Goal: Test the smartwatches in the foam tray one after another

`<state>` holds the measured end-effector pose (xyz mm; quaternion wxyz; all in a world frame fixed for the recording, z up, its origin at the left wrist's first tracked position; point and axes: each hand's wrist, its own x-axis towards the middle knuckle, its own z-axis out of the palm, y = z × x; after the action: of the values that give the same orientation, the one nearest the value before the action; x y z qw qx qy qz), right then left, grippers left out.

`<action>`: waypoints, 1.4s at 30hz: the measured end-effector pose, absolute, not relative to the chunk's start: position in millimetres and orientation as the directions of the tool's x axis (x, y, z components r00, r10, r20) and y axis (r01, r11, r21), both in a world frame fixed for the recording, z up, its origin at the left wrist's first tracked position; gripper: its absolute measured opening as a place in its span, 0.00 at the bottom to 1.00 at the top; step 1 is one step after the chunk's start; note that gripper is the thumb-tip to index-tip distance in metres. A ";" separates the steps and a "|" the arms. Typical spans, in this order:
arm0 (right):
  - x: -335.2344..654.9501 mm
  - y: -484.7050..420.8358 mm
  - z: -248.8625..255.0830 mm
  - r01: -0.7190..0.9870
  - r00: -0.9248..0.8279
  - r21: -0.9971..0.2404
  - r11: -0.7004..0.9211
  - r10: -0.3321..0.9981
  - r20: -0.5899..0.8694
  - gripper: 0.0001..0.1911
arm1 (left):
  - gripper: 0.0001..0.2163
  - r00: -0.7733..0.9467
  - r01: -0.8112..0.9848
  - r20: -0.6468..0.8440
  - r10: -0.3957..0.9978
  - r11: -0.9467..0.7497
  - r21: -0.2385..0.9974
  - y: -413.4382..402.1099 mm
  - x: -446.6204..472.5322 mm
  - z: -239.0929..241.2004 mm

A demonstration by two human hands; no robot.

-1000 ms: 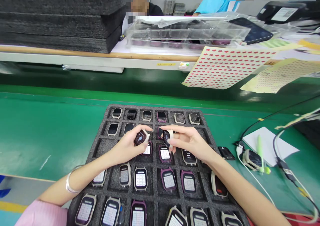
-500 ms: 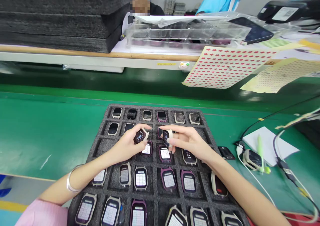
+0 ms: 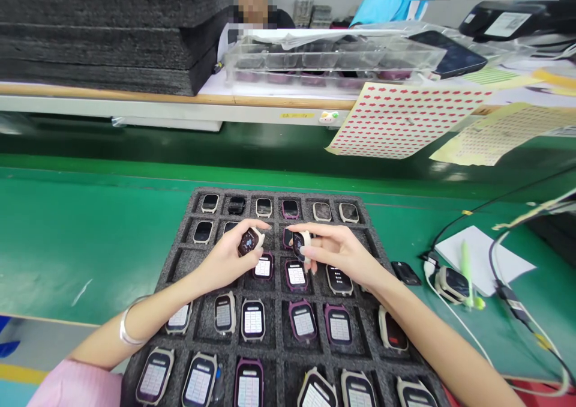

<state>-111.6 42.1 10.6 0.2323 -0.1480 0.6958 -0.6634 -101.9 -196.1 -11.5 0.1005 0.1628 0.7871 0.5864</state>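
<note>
My left hand [image 3: 234, 252] is closed around a light-framed smartwatch case [image 3: 250, 241], its dark lit face tilted up. In my right hand [image 3: 330, 246] another light-framed watch case [image 3: 299, 244] is pinched by its edges, turned sideways. Both are raised over a dark grey foam tray [image 3: 180, 264] divided into square compartments. Several watch cases lie in it, among them a purple one with a white lit screen [image 3: 262, 266] just below my left hand and another purple one [image 3: 296, 275] below my right. Screens in the back row are dark.
Black foam sheets [image 3: 108, 41] are stacked on the shelf at left, beside clear plastic trays [image 3: 333, 59]. A sticker sheet [image 3: 405, 119] hangs over the shelf edge. Cables, a watch [image 3: 452, 284] and white paper [image 3: 488, 257] lie at right. A person [image 3: 281, 18] is beyond the shelf.
The watch in my left hand has turned slightly and shifted a little up and left with the hand. My right hand keeps its watch in almost the same place.
</note>
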 end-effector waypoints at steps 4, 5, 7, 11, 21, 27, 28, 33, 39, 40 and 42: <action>-109.4 43.6 11.4 0.094 -0.843 -0.994 0.064 -0.526 -0.113 0.23 | 0.17 -0.929 0.165 0.056 0.367 0.271 0.948 -197.2 -99.6 -9.1; -109.0 43.9 11.4 0.094 -0.838 -0.993 0.069 -0.534 -0.116 0.23 | 0.17 -0.926 0.168 0.056 0.374 0.277 0.946 -197.2 -99.1 -8.5; -108.8 44.3 11.0 0.100 -0.829 -0.992 0.074 -0.546 -0.124 0.22 | 0.16 -0.924 0.162 0.045 0.379 0.284 0.945 -196.7 -98.5 -7.7; -110.3 43.8 8.3 0.154 -0.817 -0.988 -0.002 -0.562 -0.126 0.24 | 0.19 -0.919 0.036 -0.040 0.393 0.184 0.982 -192.7 -99.2 -8.6; -111.7 39.1 1.8 0.294 -0.811 -0.953 -0.080 -0.548 -0.204 0.19 | 0.24 -0.880 -0.284 -0.192 0.435 -0.156 0.946 -186.4 -103.4 -10.0; -111.8 41.1 -1.9 0.199 -0.846 -0.978 0.054 -0.495 -0.200 0.25 | 0.21 -0.878 -0.230 -0.141 0.457 -0.147 0.962 -186.4 -101.1 -9.8; -111.5 40.9 -1.1 0.191 -0.851 -0.979 0.067 -0.486 -0.199 0.25 | 0.21 -0.877 -0.223 -0.133 0.462 -0.146 0.964 -186.4 -101.0 -10.3; -109.9 40.3 3.0 0.167 -0.866 -0.982 0.085 -0.464 -0.187 0.25 | 0.20 -0.876 -0.194 -0.099 0.472 -0.158 0.968 -186.3 -101.0 -13.6; -110.1 40.2 2.8 0.151 -0.867 -0.983 0.104 -0.463 -0.182 0.24 | 0.19 -0.868 -0.193 -0.099 0.486 -0.147 0.970 -187.4 -101.4 -14.5; -109.9 39.7 2.7 0.144 -0.870 -0.983 0.113 -0.460 -0.180 0.24 | 0.19 -0.867 -0.195 -0.102 0.488 -0.144 0.970 -187.5 -101.4 -14.3; -109.2 38.5 2.9 0.127 -0.874 -0.983 0.130 -0.454 -0.173 0.24 | 0.19 -0.862 -0.201 -0.107 0.496 -0.141 0.969 -187.5 -101.5 -14.1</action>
<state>-109.2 38.5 2.9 0.2238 -0.1139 0.7176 -0.6496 -101.5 -187.5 -14.1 0.2336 0.1201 0.6123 0.7457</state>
